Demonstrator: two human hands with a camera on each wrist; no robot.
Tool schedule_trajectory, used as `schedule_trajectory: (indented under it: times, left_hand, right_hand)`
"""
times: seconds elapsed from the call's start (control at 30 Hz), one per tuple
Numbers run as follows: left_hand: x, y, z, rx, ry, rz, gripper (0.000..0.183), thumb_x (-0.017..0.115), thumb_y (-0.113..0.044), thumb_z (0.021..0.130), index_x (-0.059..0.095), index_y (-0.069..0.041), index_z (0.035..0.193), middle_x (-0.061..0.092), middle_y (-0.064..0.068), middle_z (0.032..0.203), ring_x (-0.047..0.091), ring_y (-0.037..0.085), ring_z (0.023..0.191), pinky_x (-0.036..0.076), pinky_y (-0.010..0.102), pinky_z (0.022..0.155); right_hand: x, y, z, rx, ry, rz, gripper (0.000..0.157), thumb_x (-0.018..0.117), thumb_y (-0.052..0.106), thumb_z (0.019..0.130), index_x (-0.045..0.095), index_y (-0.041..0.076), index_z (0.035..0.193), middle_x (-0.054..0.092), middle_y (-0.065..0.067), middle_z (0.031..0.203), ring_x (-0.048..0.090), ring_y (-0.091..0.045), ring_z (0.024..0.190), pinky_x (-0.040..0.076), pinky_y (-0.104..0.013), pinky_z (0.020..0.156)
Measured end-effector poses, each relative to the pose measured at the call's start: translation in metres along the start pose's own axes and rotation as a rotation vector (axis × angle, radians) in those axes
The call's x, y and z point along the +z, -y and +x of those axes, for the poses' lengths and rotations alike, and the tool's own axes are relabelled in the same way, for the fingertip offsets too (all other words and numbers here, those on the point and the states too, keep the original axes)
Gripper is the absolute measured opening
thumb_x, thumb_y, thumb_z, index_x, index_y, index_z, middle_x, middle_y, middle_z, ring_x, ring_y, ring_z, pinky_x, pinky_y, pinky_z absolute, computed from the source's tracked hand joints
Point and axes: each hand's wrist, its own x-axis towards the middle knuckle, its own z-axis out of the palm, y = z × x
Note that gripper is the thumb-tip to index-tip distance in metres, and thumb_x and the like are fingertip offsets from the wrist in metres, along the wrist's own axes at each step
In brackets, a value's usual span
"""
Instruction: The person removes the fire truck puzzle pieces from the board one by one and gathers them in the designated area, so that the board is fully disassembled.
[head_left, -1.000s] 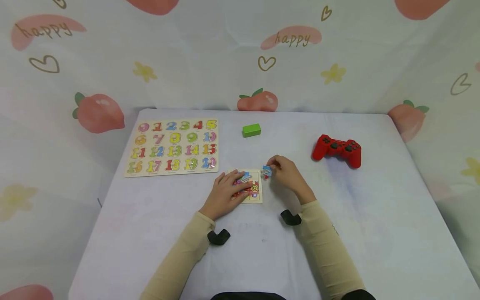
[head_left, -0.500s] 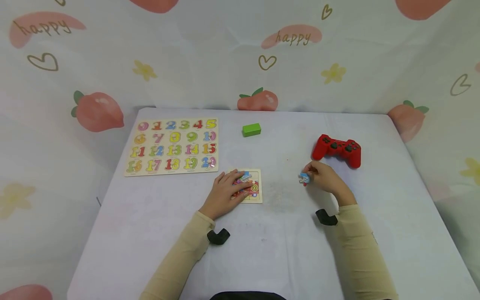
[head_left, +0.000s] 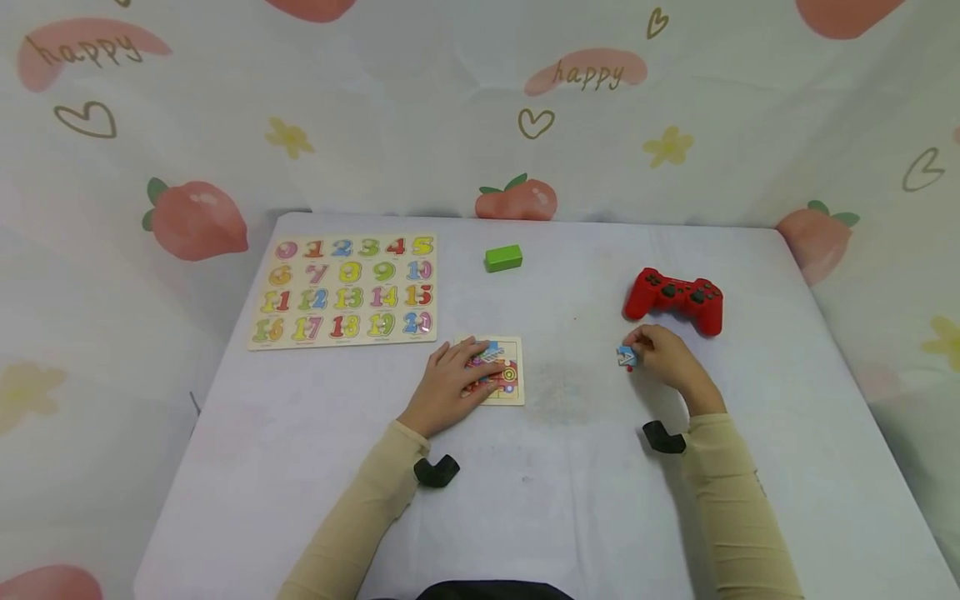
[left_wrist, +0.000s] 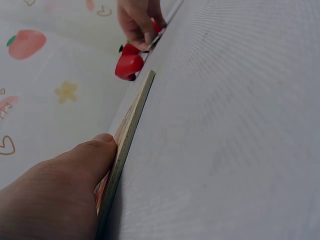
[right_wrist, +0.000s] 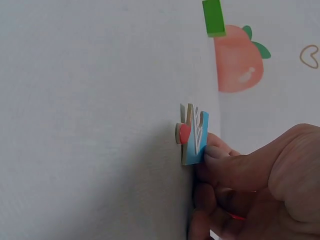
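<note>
My left hand (head_left: pixel 450 385) lies with fingers spread over a small square jigsaw board (head_left: pixel 514 343), covering much of its coloured picture. In the left wrist view the thumb (left_wrist: pixel 97 152) rests along the edge of the board (left_wrist: pixel 131 130). Between thumb and fingers my right hand (head_left: pixel 670 360) pinches a small jigsaw piece (head_left: pixel 626 357), well to the right of the board. That piece (right_wrist: pixel 196 140) is light blue with white lines and a red knob at one side, held on edge close over the white tabletop.
A wooden number board (head_left: pixel 345 292) with numerals 0 to 20 lies at the left. Behind the hands sits a green block (head_left: pixel 503 258). A red game controller (head_left: pixel 673 302) lies just beyond my right hand. A patterned cloth (head_left: pixel 405 108) hangs behind the table.
My right hand has carried the jigsaw piece rightward from beside the board's edge to a spot in front of the controller. The left hand stays on the board.
</note>
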Motion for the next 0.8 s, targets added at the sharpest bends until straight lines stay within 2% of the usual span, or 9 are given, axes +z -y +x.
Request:
schedule_trajectory:
  times: [0.27,0.47,0.67,0.8]
  left_hand:
    - [0.0,0.0,0.001,-0.001,-0.004,-0.006,0.037,0.056,-0.049,0.093,0.06,-0.038,0.128,0.045,-0.004,0.146,0.027,0.019,0.143,0.016,0.05,0.116]
    - [0.0,0.001,0.001,-0.013,0.011,0.004,0.038,0.054,-0.052,0.093,0.059,-0.039,0.129,0.043,-0.005,0.147,0.026,0.018,0.144,0.015,0.049,0.116]
    - [0.0,0.002,0.001,-0.022,0.016,0.011,0.049,0.056,-0.051,0.092,0.054,-0.03,0.136,0.044,-0.005,0.147,0.027,0.017,0.143,0.016,0.048,0.116]
    - [0.0,0.002,0.001,-0.038,0.033,0.023,0.058,0.056,-0.052,0.091,0.048,-0.022,0.141,0.042,-0.005,0.148,0.027,0.015,0.143,0.016,0.046,0.117]
  right_hand:
    - [0.003,-0.003,0.0,-0.002,-0.025,-0.005,0.018,0.045,-0.003,0.096,0.06,-0.006,0.105,0.058,-0.022,0.102,0.049,-0.032,0.093,0.043,-0.042,0.082]
    - [0.003,0.004,0.001,-0.004,-0.045,-0.011,0.017,0.049,0.002,0.096,0.057,-0.006,0.109,0.058,-0.022,0.103,0.05,-0.032,0.094,0.043,-0.044,0.084]
    - [0.014,0.029,0.004,-0.055,-0.083,-0.002,0.025,0.053,0.013,0.097,0.054,-0.006,0.113,0.057,-0.021,0.099,0.052,-0.032,0.091,0.044,-0.042,0.079]
    - [0.031,0.055,0.006,-0.142,-0.072,-0.002,0.024,0.055,0.013,0.096,0.056,-0.005,0.112,0.06,-0.019,0.097,0.055,-0.031,0.091,0.046,-0.044,0.081]
